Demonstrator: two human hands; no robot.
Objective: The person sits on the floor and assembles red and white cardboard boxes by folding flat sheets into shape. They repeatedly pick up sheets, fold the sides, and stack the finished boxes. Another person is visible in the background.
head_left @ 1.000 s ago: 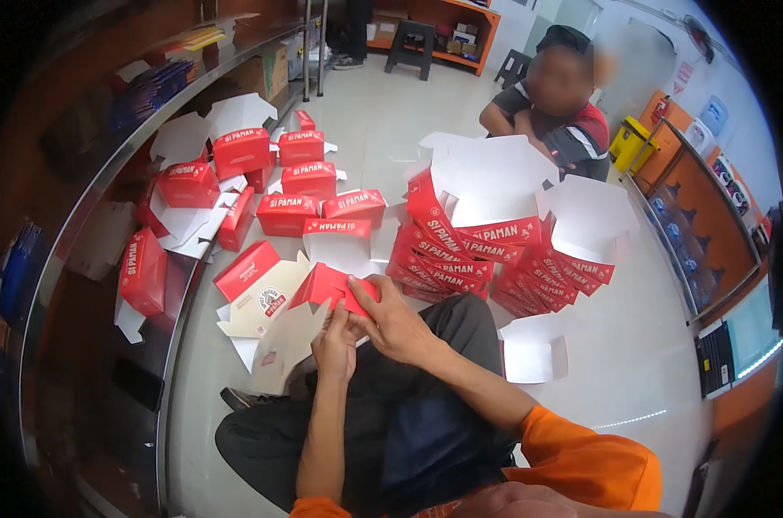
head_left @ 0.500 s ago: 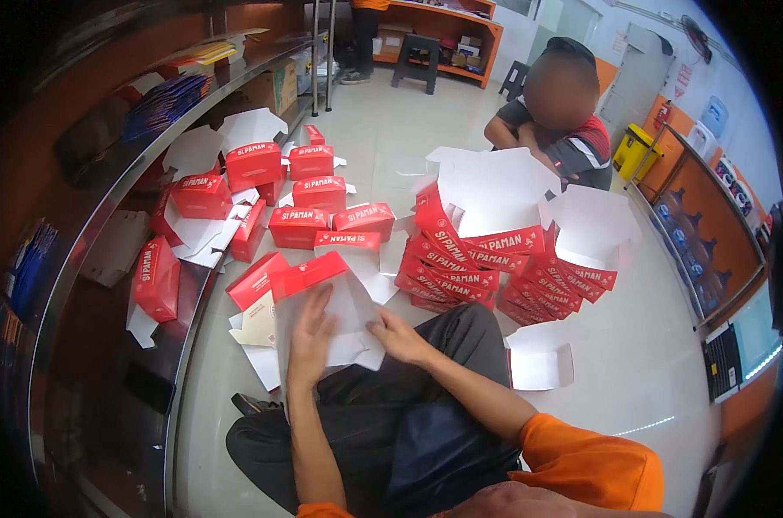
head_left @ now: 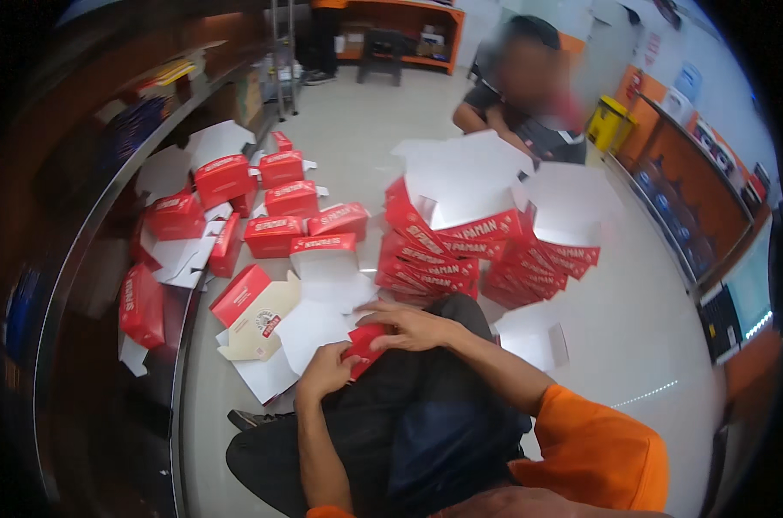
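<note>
Above my lap I hold a folding cardboard box (head_left: 370, 347), red outside, with a white lid flap spread out toward the far left. My left hand (head_left: 324, 373) pinches the near left corner of its red panel. From the right, my right hand (head_left: 413, 329) grips the far edge of the same panel, fingers bent over it. Just beyond lie partly folded boxes, one with a cream printed panel (head_left: 266, 324). To the right of them rise two stacks of nested open boxes, a left stack (head_left: 430, 259) and a right stack (head_left: 529, 268), white inside.
Several red boxes (head_left: 292, 198) stand on the floor ahead; others rest on the metal shelf (head_left: 106, 203) along the left. A single open white box (head_left: 534, 335) sits beside my right knee. Across the stacks a person (head_left: 521, 95) crouches. A yellow bin (head_left: 610, 123) is at the far right.
The box has turned and come down toward my lap, its red panel now between both hands. My left hand has moved from its inside to a corner. The view has shifted slightly.
</note>
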